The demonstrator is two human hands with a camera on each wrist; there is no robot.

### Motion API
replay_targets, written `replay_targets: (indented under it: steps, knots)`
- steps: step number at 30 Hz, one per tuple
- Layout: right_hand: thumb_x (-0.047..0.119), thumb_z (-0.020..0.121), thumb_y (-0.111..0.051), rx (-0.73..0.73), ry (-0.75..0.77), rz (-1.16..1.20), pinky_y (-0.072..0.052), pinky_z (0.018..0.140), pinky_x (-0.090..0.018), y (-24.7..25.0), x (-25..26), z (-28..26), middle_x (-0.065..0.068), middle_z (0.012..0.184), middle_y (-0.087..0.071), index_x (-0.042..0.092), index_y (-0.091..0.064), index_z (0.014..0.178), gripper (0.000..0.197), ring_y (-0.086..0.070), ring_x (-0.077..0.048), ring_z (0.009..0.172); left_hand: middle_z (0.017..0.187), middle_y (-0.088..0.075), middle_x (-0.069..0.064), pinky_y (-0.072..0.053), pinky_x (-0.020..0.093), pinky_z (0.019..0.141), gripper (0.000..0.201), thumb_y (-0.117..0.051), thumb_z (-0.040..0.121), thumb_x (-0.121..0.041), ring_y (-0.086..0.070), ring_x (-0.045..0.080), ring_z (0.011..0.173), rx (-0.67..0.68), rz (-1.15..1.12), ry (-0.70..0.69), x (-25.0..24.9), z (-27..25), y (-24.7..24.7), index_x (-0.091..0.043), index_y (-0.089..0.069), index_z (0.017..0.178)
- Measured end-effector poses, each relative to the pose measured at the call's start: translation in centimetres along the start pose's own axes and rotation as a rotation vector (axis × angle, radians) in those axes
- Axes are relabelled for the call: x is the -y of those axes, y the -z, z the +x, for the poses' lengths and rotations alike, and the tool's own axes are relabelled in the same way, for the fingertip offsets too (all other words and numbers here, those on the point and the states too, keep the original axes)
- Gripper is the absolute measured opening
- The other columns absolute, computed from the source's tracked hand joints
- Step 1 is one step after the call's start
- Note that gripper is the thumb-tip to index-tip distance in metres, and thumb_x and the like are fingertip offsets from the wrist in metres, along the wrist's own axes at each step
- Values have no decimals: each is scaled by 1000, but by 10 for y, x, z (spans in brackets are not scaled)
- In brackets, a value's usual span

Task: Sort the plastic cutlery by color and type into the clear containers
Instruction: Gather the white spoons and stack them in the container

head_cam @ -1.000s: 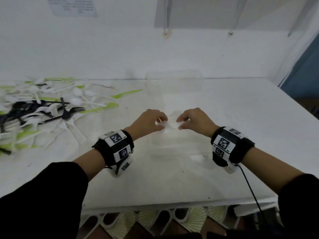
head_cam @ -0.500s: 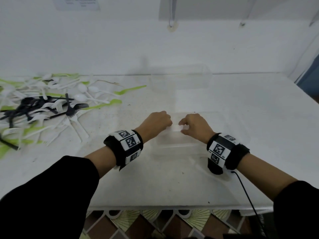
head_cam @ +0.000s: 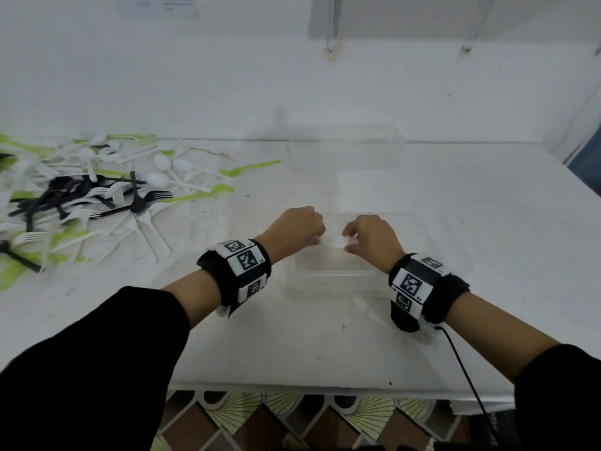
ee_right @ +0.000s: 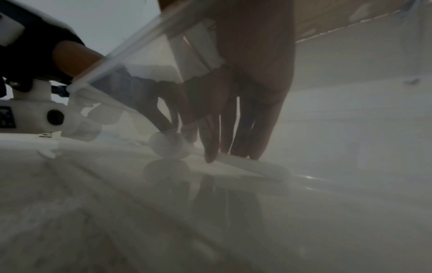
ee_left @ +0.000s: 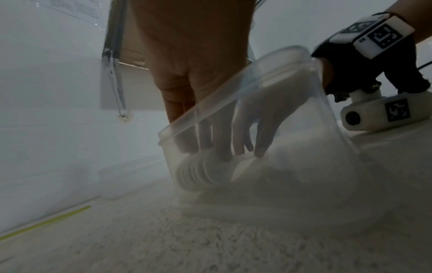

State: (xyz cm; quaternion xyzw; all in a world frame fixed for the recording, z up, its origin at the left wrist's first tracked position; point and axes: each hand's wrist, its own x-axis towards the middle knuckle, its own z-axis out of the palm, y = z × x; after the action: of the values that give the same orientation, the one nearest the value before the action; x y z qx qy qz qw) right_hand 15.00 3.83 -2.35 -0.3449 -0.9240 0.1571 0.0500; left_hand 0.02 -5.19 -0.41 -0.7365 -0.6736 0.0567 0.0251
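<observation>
A stack of white plastic spoons [ee_left: 198, 171] is held inside the clear rectangular plastic container [head_cam: 328, 271] by both grips: left hand [head_cam: 292, 231], right hand [head_cam: 374, 240].

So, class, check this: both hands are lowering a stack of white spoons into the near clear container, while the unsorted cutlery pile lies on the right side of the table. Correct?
Not quite. The head view shows the unsorted cutlery pile on the left side of the table, not the right. The rest stands: left hand and right hand hold the white spoons inside the near clear container.
</observation>
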Motion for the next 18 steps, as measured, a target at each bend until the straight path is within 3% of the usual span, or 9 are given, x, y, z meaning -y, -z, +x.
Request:
replay_targets:
  steps: [4, 12, 16, 18]
  knots:
    - [13, 83, -64, -5, 12, 21, -34, 76, -21, 1, -2, -3, -10, 111, -62, 7, -64, 112, 29, -55, -23, 104, 113, -61, 0, -40, 26, 75, 25, -51, 95, -26, -51, 17, 106, -33, -46, 18, 2, -2, -3, -12, -64, 111]
    - [17, 86, -64, -56, 36, 54, -35, 79, -19, 11, 7, -8, -8, 118, -63, 8, -62, 118, 34, -58, -21, 106, 113, -60, -2, -36, 25, 75, 25, -58, 90, -28, -49, 15, 109, -112, -208, 91, 1, -8, -3, -18, -64, 113]
    - [15, 84, -65, -147, 70, 184, -37, 77, -17, 24, 29, -7, -8, 110, -68, 7, -66, 111, 28, -63, -20, 94, 95, -66, 2, -45, 25, 73, 16, -61, 88, -20, -59, 16, 89, -367, -521, 162, 12, -23, 0, -12, -69, 99]
    - [13, 84, -65, -174, 84, 265, -39, 76, -15, 27, 46, -2, -8, 105, -70, 7, -68, 107, 24, -65, -18, 90, 88, -68, 3, -47, 17, 70, 13, -61, 86, -9, -61, 15, 78, -498, -681, 216, 24, -35, 3, -7, -70, 94]
